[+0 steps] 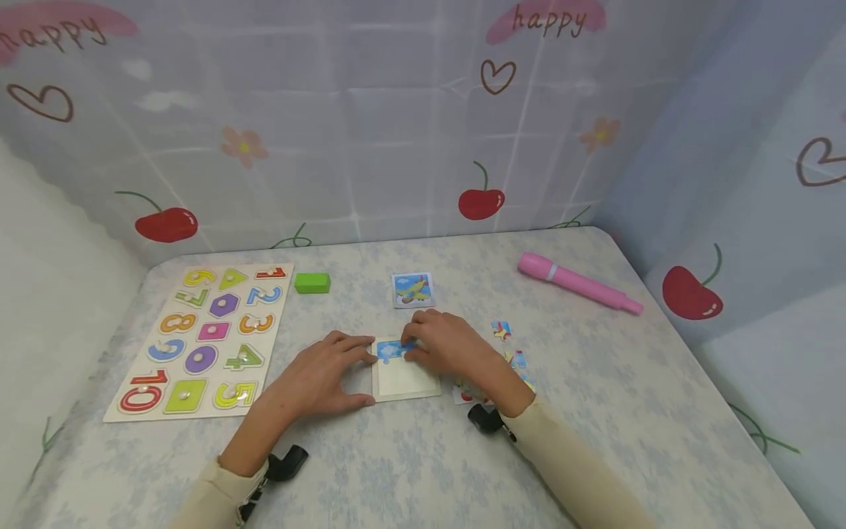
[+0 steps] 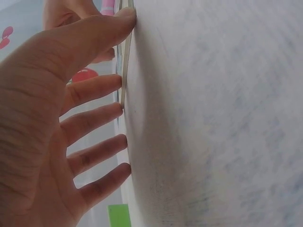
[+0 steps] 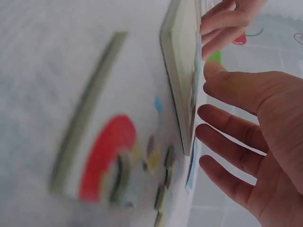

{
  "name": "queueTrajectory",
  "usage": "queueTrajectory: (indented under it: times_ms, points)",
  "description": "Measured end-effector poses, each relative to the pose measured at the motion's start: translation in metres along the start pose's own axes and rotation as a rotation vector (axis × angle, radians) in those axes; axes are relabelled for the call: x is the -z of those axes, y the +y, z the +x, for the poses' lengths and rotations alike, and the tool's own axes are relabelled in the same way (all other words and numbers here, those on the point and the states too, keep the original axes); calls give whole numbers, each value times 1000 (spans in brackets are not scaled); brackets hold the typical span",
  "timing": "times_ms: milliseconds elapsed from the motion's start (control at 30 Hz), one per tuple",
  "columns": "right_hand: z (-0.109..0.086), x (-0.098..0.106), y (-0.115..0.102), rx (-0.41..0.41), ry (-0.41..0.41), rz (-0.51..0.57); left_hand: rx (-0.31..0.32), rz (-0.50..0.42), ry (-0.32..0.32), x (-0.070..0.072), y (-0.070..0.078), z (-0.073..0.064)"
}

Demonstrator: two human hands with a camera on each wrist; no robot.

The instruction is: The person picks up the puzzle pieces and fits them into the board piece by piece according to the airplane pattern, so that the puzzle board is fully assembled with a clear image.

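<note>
A small square puzzle tray [image 1: 406, 379] lies in the middle of the table, with blue puzzle pieces [image 1: 390, 351] along its far edge. My left hand [image 1: 324, 372] rests at the tray's left side, its thumb near the front corner and fingertips by the far corner. In the left wrist view, those fingers [image 2: 92, 118] are spread and fairly straight. Over the far right part of the tray, my right hand [image 1: 452, 344] touches the blue pieces with its fingertips. The right wrist view shows the right thumb [image 3: 232, 87] apart from the other fingers, nothing visible between them.
Loose puzzle pieces [image 1: 501, 330] lie right of the tray, some hidden by the right forearm. Behind it is a plane picture card [image 1: 413, 290]. A number-and-shape board [image 1: 228, 382] and green block [image 1: 312, 283] sit left; a pink wand-like object [image 1: 584, 285] lies back right.
</note>
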State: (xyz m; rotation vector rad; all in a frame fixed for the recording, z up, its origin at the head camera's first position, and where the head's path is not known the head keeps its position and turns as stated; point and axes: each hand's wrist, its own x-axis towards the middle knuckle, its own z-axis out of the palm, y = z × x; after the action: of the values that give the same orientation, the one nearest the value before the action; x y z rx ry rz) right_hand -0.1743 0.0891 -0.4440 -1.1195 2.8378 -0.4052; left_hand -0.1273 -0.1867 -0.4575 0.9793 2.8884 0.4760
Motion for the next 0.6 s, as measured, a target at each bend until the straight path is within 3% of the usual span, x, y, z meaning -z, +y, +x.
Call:
queueTrajectory:
  times_ms: [200,600]
  points:
    - [-5,13,12,-89,-8,50,8,-15,-1,1,0,0]
    - [-34,33,55,-227,40,127,-5,-13,21,-1,0,-1]
